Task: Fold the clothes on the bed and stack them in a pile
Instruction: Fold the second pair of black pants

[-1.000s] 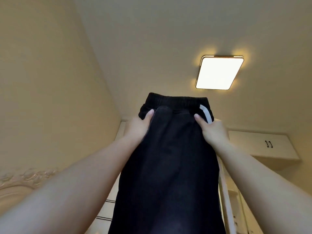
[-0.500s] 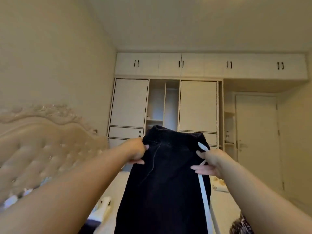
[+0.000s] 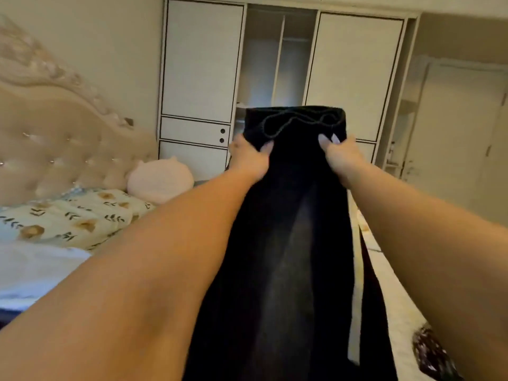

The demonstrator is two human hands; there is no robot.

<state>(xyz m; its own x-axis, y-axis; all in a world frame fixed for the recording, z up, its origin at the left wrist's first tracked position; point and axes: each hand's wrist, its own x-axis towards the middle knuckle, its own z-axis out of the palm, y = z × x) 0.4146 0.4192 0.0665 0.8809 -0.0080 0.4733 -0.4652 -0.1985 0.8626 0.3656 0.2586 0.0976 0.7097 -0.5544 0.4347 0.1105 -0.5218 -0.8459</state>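
so I've got the black trousers held out in front of me, left hand and right hand each clamped on a side just below the waistband, fingers curled into the cloth, drawstring looped between them. The legs hang down toward me and out of view

what could go wrong: I can't see the hems, so they might bunch or twist under themselves when I lay this down, and then the fold comes out lumpy. The fabric looks heavy and floppy too, so if one hand lets go first I reckon the whole thing slumps sideways. There's a pale stripe down the right leg that could end up crooked if the legs aren't lined up

the bed is below and left of my hands, white sheet, leafy pillow, round pink cushion by the tufted headboard. Something dark and patterned lies low on my right. Wardrobe stands past my fingers, door further right
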